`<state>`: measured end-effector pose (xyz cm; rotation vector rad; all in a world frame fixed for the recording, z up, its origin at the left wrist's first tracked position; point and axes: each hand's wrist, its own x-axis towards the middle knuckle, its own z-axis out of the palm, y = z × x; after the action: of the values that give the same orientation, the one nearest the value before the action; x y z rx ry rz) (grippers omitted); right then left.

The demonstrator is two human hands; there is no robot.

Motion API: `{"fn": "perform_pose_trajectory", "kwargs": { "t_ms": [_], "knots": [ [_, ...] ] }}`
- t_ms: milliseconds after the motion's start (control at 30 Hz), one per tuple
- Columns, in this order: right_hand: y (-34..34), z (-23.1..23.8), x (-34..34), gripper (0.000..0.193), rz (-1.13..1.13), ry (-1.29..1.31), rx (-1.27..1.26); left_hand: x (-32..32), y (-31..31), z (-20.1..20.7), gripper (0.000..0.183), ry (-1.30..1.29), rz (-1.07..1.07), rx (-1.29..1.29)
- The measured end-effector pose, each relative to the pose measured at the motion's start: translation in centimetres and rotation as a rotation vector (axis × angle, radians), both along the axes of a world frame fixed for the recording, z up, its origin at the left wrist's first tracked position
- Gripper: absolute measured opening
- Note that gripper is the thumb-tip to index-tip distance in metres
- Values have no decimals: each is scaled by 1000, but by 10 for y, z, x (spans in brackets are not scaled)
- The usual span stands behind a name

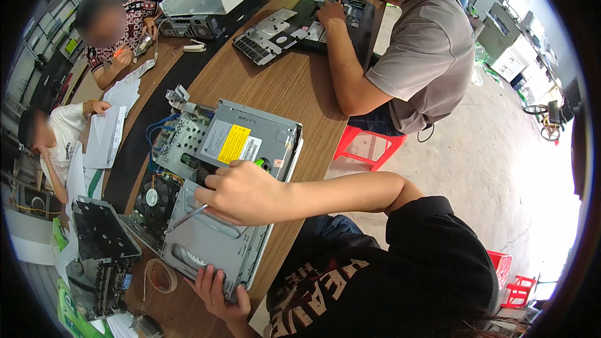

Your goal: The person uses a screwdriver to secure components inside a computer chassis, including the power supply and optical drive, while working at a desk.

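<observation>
A partly opened desktop computer case (256,238) lies on the wooden table in front of me, its metal drive cage and inner parts exposed. My right hand (244,194) is closed around a screwdriver (186,218) with a green and black handle. Its thin shaft slants down-left, with the tip at the case's left edge, close to the black fan (156,197). An optical drive (241,134) with a yellow label sits in the far part of the case. My left hand (219,294) grips the near corner of the case, fingers on the metal.
Left of the case are a black metal panel (106,228), a tape roll (161,275) and paper sheets (105,138). Across the table, a person (419,50) works on an opened laptop (350,15). Another computer case (194,25) stands at the back. Two more people sit at left.
</observation>
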<state>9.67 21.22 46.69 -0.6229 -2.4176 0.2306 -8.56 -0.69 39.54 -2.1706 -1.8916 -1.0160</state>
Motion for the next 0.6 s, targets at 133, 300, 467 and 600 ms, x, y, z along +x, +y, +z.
{"fn": "perform_pose_trajectory", "kwargs": {
  "t_ms": [133, 300, 467, 600],
  "knots": [
    [6, 1, 2, 24, -16, -16, -35, 1, 0, -2, 46, 13, 9, 16],
    [9, -1, 1, 24, -73, -76, -45, 1, -1, -4, 46, 1, 13, 16],
    [13, -8, -4, 25, -96, -97, -23, 2, -1, -7, 43, -45, 53, 32],
    [16, -4, -4, 26, -95, -144, -68, 3, -1, -6, 43, -43, 58, 29]
  ]
}}
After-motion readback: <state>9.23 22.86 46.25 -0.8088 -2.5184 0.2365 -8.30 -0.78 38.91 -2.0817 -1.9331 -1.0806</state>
